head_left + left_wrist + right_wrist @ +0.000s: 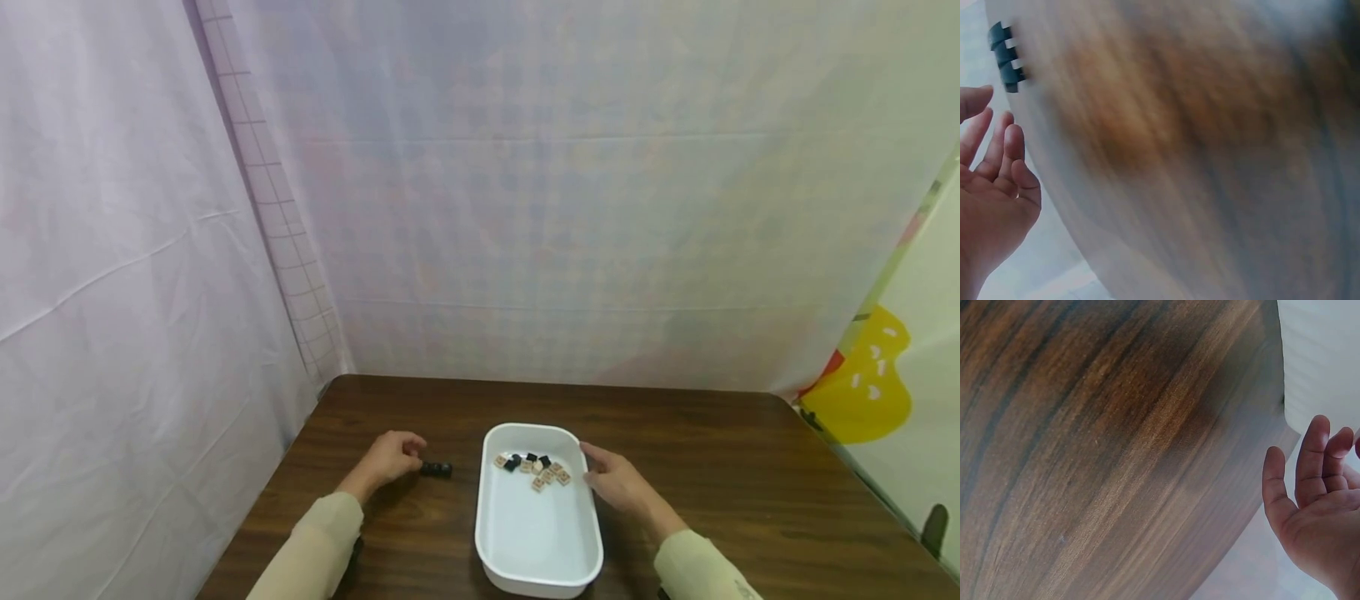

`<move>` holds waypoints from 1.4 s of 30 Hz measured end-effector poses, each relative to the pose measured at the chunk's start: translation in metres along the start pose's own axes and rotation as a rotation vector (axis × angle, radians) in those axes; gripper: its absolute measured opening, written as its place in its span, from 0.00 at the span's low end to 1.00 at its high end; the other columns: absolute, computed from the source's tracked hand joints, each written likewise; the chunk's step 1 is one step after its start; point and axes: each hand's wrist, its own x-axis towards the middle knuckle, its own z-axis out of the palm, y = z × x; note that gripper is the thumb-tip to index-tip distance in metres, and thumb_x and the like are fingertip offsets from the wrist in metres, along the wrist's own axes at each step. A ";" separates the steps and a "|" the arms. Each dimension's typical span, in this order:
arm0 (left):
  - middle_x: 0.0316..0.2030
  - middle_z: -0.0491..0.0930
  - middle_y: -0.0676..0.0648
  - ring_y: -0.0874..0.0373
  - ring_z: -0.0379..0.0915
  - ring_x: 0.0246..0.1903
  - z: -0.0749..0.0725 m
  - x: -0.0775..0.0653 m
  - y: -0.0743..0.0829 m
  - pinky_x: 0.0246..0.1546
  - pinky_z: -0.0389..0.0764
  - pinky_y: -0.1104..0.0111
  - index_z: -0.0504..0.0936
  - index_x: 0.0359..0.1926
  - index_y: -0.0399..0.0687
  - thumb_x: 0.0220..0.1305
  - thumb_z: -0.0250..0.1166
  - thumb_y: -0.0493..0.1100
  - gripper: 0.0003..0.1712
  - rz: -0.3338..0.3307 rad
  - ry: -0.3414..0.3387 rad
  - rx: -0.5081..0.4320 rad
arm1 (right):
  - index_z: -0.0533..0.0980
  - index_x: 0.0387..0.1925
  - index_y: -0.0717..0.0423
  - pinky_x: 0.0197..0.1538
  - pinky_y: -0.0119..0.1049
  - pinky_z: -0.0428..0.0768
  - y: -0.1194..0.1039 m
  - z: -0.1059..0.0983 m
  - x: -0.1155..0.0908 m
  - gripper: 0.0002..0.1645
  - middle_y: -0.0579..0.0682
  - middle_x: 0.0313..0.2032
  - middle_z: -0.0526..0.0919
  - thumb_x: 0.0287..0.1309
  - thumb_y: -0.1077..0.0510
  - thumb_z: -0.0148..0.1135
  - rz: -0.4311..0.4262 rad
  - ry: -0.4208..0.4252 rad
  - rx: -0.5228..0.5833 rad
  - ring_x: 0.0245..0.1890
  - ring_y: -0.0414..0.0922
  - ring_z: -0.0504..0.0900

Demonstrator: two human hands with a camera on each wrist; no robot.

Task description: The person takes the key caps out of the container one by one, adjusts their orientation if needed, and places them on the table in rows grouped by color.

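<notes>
My left hand (392, 456) is over the table, just left of a short row of black square tiles (437, 469). In the left wrist view, the same hand (997, 187) has loosely bent fingers with nothing visible between them, and the black tiles (1006, 56) lie beyond the fingertips. A white rectangular tray (540, 533) stands in front of me, with beige tiles (548, 476) and black tiles (512, 462) scattered at its far end. At the tray's right rim, my right hand (617, 480) touches the side with extended fingers. The right wrist view shows that hand (1319, 506) beside the white wall.
Everything stands on a dark brown wooden table (697, 450). Pale curtains hang behind the table (570, 208) and along the left (127, 292). A yellow shape (870, 383) shows on the pale surface at the right.
</notes>
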 end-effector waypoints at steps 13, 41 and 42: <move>0.40 0.82 0.44 0.50 0.77 0.42 0.014 0.020 0.041 0.44 0.78 0.56 0.83 0.50 0.35 0.60 0.68 0.38 0.17 0.130 0.017 0.029 | 0.64 0.68 0.70 0.53 0.56 0.76 -0.001 0.000 0.001 0.34 0.67 0.50 0.80 0.60 0.66 0.56 0.020 -0.006 -0.013 0.45 0.54 0.80; 0.51 0.76 0.43 0.43 0.71 0.53 0.085 0.048 0.111 0.52 0.69 0.45 0.88 0.39 0.55 0.59 0.72 0.49 0.08 0.084 -0.021 0.344 | 0.66 0.66 0.71 0.41 0.42 0.78 0.000 0.001 -0.003 0.34 0.58 0.37 0.83 0.57 0.67 0.58 -0.024 0.048 -0.003 0.36 0.49 0.80; 0.50 0.76 0.43 0.44 0.71 0.51 0.087 0.050 0.113 0.51 0.70 0.46 0.89 0.38 0.55 0.58 0.72 0.49 0.08 0.071 -0.021 0.371 | 0.66 0.66 0.70 0.41 0.42 0.78 0.001 0.002 -0.002 0.34 0.58 0.37 0.83 0.57 0.67 0.58 -0.019 0.049 -0.005 0.36 0.49 0.79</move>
